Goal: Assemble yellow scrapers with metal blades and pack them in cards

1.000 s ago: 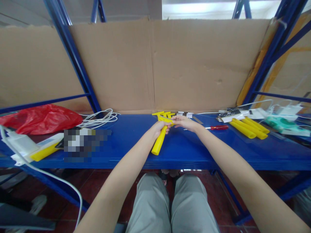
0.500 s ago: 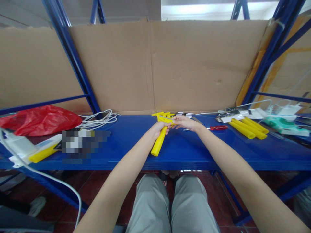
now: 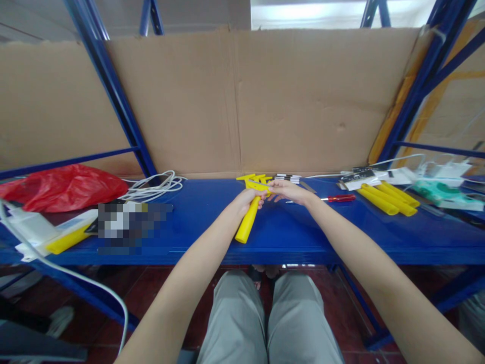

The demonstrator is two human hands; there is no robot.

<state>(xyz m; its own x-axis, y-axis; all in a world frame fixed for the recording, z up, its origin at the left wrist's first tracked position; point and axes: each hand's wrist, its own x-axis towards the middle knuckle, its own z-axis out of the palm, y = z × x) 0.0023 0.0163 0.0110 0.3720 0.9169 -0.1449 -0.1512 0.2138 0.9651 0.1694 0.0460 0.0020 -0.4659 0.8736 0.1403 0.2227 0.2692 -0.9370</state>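
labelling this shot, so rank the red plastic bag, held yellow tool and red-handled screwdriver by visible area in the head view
1. red plastic bag
2. yellow tool, partly covered
3. red-handled screwdriver, also partly covered

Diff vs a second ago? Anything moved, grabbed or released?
Nothing visibly taken or let go; the slight shift of the whole view looks like head motion. Unchanged: left hand gripping the yellow T-shaped tool, right hand at the right end of its head; red screwdriver, yellow tubes and red bag in place.
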